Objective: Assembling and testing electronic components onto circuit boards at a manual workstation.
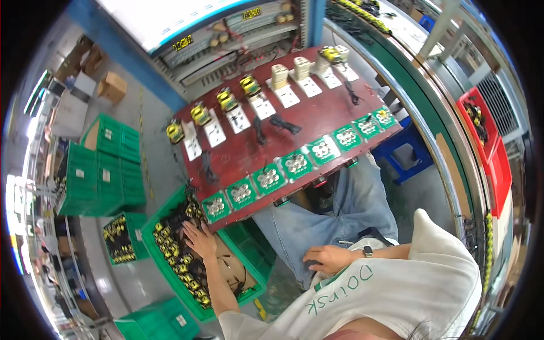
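Note:
My left hand (199,240) reaches down into a green crate (156,266) at the left, its fingers spread over black cables. The crate holds rows of small yellow-and-black power adapters (180,266) with dark leads; brown cardboard (226,252) shows on its right side. Beside my thigh is my right hand (330,259), fingers bent over a small dark thing (310,264) too hidden to name. On the dark red bench (238,164), yellow adapters (226,100) stand on white plates along the back. Green boards (296,163) with round white parts line its front edge.
Several green crates (107,175) stand on the floor at the left. A lit screen (153,20) and wired rack rise behind the bench. At the right are a metal rail (422,124), a blue stool (405,150) and red bins (493,164). Black cables (285,124) lie mid-bench.

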Tool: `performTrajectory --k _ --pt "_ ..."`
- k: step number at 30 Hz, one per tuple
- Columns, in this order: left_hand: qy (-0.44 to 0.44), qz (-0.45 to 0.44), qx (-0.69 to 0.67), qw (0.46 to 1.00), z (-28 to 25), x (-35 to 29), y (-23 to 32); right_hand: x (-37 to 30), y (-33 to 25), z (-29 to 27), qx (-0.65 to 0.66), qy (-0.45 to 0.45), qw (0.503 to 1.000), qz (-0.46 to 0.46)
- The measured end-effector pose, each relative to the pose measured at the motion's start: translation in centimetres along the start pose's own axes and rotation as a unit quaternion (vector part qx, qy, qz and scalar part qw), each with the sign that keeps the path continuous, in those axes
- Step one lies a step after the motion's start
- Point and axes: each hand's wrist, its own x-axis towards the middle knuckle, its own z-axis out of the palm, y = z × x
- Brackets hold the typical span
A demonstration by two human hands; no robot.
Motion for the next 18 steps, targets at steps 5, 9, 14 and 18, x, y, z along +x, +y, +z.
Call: performTrajectory --k 5,9,14,18 --pt "-0.05 0.065 0.119 0.989 -1.1 0.6 -0.3 -4.5 0.8 -1.5 -0.021 0.09 0.995 0.037" --pt "0.057 -0.035 -0.059 0.996 -1.9 1.0 -0.2 -7.3 0.1 -6.8 0.003 0.126 0.992 0.03" --pt "0.214 -0.073 -0.202 0.953 -11.1 -1.6 5.2 -9.7 -2.2 -20.5 -0.02 0.378 0.925 -0.005" --pt "0.295 -0.069 -0.35 0.887 -23.4 -6.0 14.7 -7.3 -2.9 -30.4 -0.205 0.539 0.817 0.012"
